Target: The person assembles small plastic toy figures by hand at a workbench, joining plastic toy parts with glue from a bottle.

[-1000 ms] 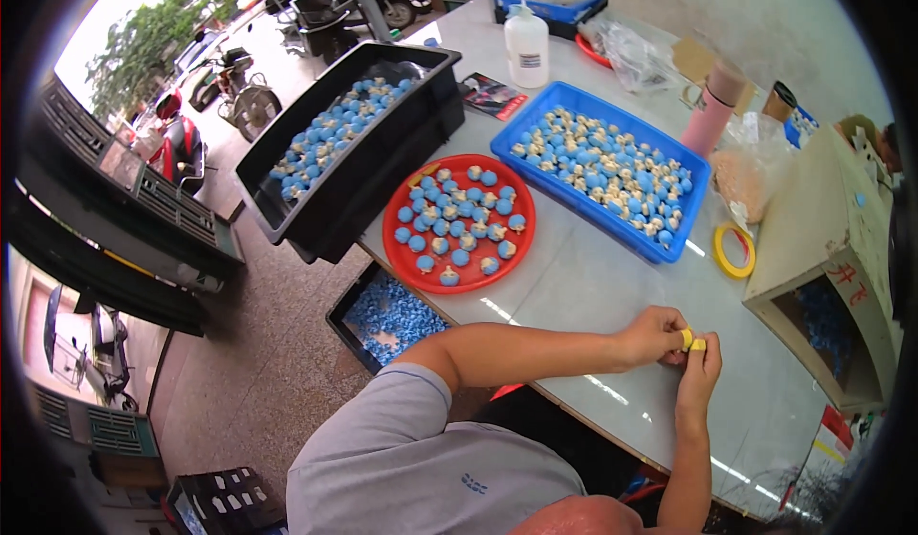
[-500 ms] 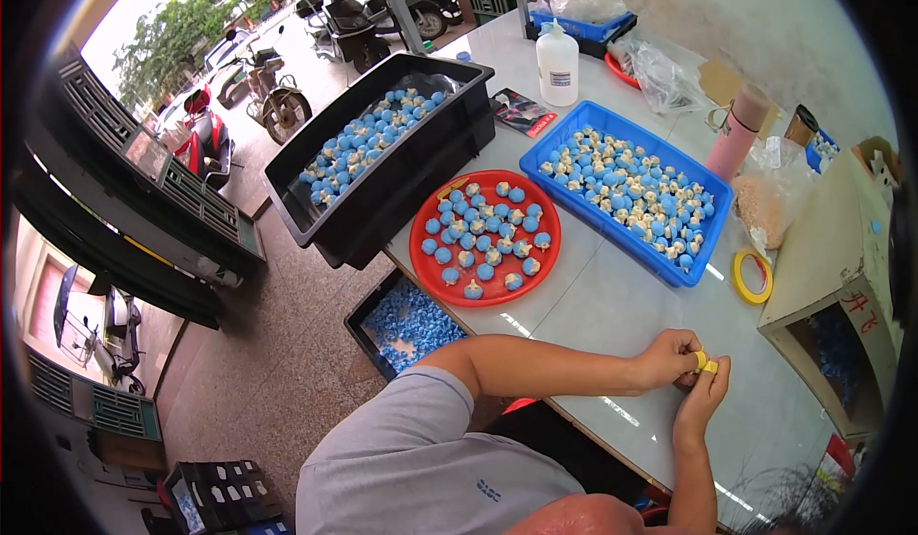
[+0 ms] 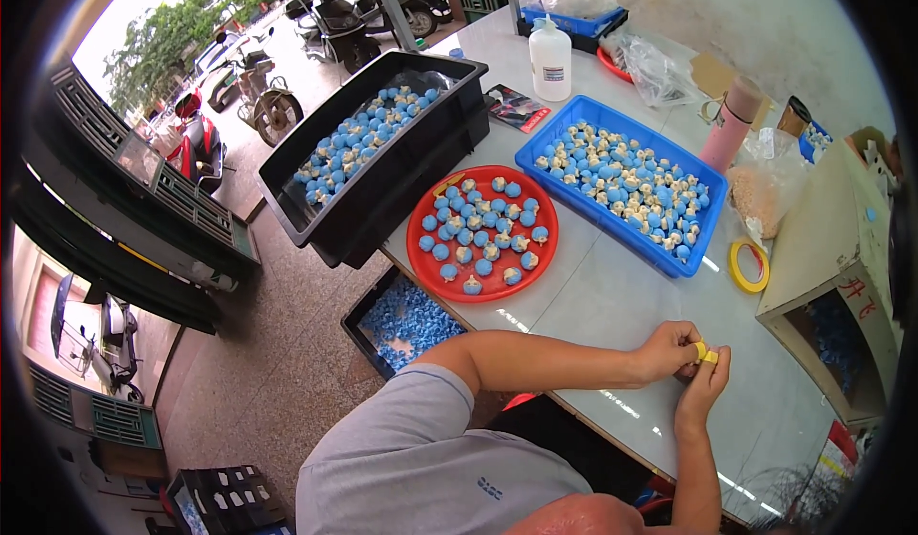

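Over the front right part of the table, my left hand (image 3: 668, 351) and my right hand (image 3: 703, 388) meet at their fingertips. Both are closed in a pinch. Small bright yellow bands (image 3: 707, 352) show at the fingertips and look like tape wrapped on them. Whatever lies between the fingers is too small or hidden to make out. Beyond my left forearm lies a round red tray (image 3: 428, 269) with several small blue-and-cream ball-shaped pieces (image 3: 484, 267). A blue rectangular tray (image 3: 602, 206) full of similar pieces stands farther off.
A black bin (image 3: 359, 234) of blue pieces stands at the table's left edge, above a floor crate (image 3: 356, 323) of blue scraps. Right of the trays are a yellow tape roll (image 3: 749, 265), a pink bottle (image 3: 724, 135) and an open box (image 3: 830, 291). A white pump bottle (image 3: 551, 65) stands behind.
The view has shifted slightly. My hands stay together at the fingertips, with only a small turn of the fingers. The trays and pieces have not visibly moved.
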{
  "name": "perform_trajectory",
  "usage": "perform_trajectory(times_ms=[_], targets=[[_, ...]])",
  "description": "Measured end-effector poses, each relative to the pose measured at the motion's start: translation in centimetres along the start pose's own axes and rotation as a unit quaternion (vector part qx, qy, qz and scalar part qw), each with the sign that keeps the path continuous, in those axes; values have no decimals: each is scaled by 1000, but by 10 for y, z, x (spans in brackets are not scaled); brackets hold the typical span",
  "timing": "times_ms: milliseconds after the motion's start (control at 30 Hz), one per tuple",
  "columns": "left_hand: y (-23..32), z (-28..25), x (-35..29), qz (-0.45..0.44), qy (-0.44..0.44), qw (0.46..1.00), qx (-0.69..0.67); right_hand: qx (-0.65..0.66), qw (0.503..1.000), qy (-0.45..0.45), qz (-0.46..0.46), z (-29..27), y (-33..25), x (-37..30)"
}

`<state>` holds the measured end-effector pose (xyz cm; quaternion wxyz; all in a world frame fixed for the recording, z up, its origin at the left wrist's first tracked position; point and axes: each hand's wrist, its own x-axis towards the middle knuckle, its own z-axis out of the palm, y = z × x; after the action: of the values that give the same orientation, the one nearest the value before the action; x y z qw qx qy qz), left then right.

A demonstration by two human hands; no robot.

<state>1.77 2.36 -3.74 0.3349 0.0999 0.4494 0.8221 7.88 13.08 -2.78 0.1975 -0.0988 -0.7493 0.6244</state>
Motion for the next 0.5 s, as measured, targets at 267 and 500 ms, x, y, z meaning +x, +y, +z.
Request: perform_trajectory(times_ms=[267,500], targets=[[2,1,0,2,-7,1000,7,7,1000,7,2,2,-7,0],[3,-1,-1,5,-11,1000,8,-5,1000,12,-8,2,-5,-1]])
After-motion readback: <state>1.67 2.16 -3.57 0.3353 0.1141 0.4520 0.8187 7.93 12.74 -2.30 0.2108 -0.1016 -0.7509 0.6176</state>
